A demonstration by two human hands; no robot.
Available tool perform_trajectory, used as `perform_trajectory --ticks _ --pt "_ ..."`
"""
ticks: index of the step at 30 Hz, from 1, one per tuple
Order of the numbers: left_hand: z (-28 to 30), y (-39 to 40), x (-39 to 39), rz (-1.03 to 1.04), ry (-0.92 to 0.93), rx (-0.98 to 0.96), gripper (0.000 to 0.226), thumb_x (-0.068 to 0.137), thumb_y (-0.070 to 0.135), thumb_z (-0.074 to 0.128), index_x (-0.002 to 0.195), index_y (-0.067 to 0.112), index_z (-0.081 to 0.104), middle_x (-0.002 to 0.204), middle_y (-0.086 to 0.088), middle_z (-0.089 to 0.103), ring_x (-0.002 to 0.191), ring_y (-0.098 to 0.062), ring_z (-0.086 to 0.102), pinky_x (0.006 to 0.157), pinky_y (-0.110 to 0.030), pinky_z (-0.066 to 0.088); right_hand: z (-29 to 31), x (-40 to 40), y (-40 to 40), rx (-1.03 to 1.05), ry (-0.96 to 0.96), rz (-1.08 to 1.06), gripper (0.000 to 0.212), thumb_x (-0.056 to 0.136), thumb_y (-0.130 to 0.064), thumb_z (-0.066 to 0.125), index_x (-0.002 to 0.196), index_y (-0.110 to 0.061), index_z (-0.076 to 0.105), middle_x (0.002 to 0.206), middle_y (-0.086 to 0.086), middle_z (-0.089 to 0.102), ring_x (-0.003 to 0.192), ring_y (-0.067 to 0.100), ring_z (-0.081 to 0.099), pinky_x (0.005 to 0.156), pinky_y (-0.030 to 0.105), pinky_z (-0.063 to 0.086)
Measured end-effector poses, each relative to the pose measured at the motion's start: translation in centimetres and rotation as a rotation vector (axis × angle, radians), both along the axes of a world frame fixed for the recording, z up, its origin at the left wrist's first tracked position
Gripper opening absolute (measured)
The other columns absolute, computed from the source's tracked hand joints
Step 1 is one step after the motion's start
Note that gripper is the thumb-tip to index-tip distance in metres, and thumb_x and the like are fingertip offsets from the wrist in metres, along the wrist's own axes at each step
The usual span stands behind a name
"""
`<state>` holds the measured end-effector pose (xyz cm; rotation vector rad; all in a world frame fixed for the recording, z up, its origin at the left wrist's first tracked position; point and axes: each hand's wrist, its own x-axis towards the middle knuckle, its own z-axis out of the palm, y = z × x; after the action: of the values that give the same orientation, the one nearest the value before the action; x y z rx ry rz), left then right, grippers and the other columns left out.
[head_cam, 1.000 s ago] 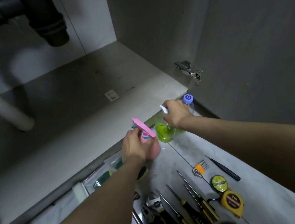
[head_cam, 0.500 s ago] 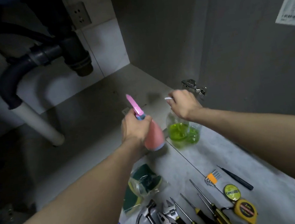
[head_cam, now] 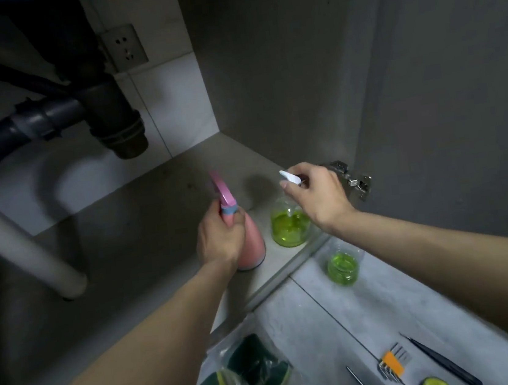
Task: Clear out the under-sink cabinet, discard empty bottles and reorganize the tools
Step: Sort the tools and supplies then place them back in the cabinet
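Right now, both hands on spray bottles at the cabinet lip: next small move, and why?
Probably let go of both. The pink spray bottle and clear bottle with green liquid appear to stand on the cabinet floor, left hand and right hand gripping their necks.

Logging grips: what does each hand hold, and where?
Left hand: pink spray bottle, by its neck. Right hand: green-liquid bottle, by its white sprayer top.

A dim grey cabinet (head_cam: 278, 61) with white tile (head_cam: 171, 106) behind, a wall socket (head_cam: 124, 48), dark drain pipes (head_cam: 45, 118), and grey floor tiles (head_cam: 372, 305) in front.
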<state>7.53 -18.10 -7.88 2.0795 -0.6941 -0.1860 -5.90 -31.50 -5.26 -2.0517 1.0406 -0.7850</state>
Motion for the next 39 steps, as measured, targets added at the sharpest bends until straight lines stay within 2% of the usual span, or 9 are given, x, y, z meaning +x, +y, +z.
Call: perform_trajectory --ticks 3,6,10,15,18,24,30,34,39 --pt "-1.2 -0.5 0.8 -0.028 -0.013 -0.015 0.038 0.073 0.052 0.071 0.103 0.030 0.062 0.102 0.003 0.070 0.097 -0.022 0.066 0.081 -0.037 0.053 -1.1 0.1 -0.8 -0.022 -0.041 0.054 0.035 0.078 -0.038 0.081 0.107 -0.020 0.070 0.099 -0.002 0.066 0.092 0.017 0.063 0.087 0.038 0.052" --pt "-2.6 0.2 1.4 -0.091 0.063 0.053 0.059 0.056 0.066 0.074 0.103 0.034 0.061 0.100 0.011 0.068 0.092 -0.013 0.066 0.079 -0.039 0.056 -3.6 -1.0 -1.3 0.042 0.155 0.157 0.065 0.071 -0.040 0.086 0.129 -0.023 0.061 0.121 -0.006 0.060 0.113 0.014 0.057 0.098 0.037 0.048" --pt "-4.6 0.6 2.2 -0.146 0.093 0.090 0.071 0.051 0.054 0.083 0.112 0.031 0.058 0.108 0.009 0.066 0.096 -0.013 0.065 0.084 -0.039 0.055 -5.9 -1.0 -1.9 0.089 0.292 0.284 0.099 0.068 -0.025 0.087 0.152 -0.023 0.035 0.147 -0.003 0.044 0.137 0.015 0.042 0.112 0.032 0.037" --pt "-5.3 -1.2 3.9 -0.177 0.237 -0.022 0.068 0.067 0.018 0.089 0.123 0.023 0.053 0.119 0.000 0.066 0.107 -0.018 0.065 0.096 -0.041 0.053 -5.9 0.6 -3.3 0.149 0.290 0.352 0.097 0.058 -0.020 0.090 0.142 -0.030 0.042 0.129 -0.005 0.059 0.118 0.018 0.057 0.102 0.040 0.048" --pt "-5.3 -2.4 4.8 -0.242 0.293 0.018 0.077 0.070 0.006 0.082 0.137 0.019 0.046 0.128 -0.004 0.062 0.114 -0.023 0.062 0.101 -0.046 0.050 -5.7 0.7 -3.6 0.058 0.388 0.258 0.096 0.055 -0.038 0.091 0.136 -0.033 0.042 0.124 -0.012 0.057 0.108 0.011 0.056 0.087 0.031 0.046" --pt "-4.6 -5.7 3.6 -0.106 0.168 0.107 0.085 0.062 0.071 0.073 0.130 0.024 0.053 0.126 -0.002 0.062 0.116 -0.025 0.060 0.099 -0.042 0.049 -5.8 0.9 -3.8 -0.034 0.510 -0.010 0.091 0.066 -0.046 0.084 0.136 -0.014 0.034 0.133 0.006 0.042 0.125 0.030 0.047 0.090 0.041 0.047" --pt "-5.0 -9.2 4.5 -0.123 0.156 0.074 0.067 0.075 0.047 0.079 0.131 0.021 0.054 0.127 -0.005 0.062 0.114 -0.026 0.061 0.096 -0.040 0.050 -5.3 -0.1 -5.8 0.080 0.464 0.178 0.091 0.069 -0.038 0.079 0.146 -0.024 0.032 0.137 -0.001 0.048 0.129 0.024 0.046 0.101 0.047 0.046" --pt "-4.1 -11.7 6.8 -0.282 0.203 -0.004 0.052 0.080 0.024 0.081 0.126 0.019 0.057 0.119 0.001 0.065 0.109 -0.020 0.063 0.085 -0.020 0.050 -4.9 0.6 -6.3 0.035 0.475 0.095 0.088 0.064 -0.051 0.083 0.136 -0.022 0.040 0.130 0.000 0.057 0.121 0.027 0.057 0.093 0.040 0.050" --pt "-2.0 -15.1 9.9 -0.470 0.258 0.077 0.058 0.086 -0.002 0.071 0.139 -0.001 0.047 0.134 -0.021 0.058 0.123 -0.036 0.056 0.104 -0.054 0.046 -4.9 2.6 -6.1 -0.058 0.482 0.013 0.087 0.074 -0.054 0.075 0.141 -0.014 0.036 0.132 0.010 0.049 0.126 0.034 0.049 0.094 0.042 0.046"
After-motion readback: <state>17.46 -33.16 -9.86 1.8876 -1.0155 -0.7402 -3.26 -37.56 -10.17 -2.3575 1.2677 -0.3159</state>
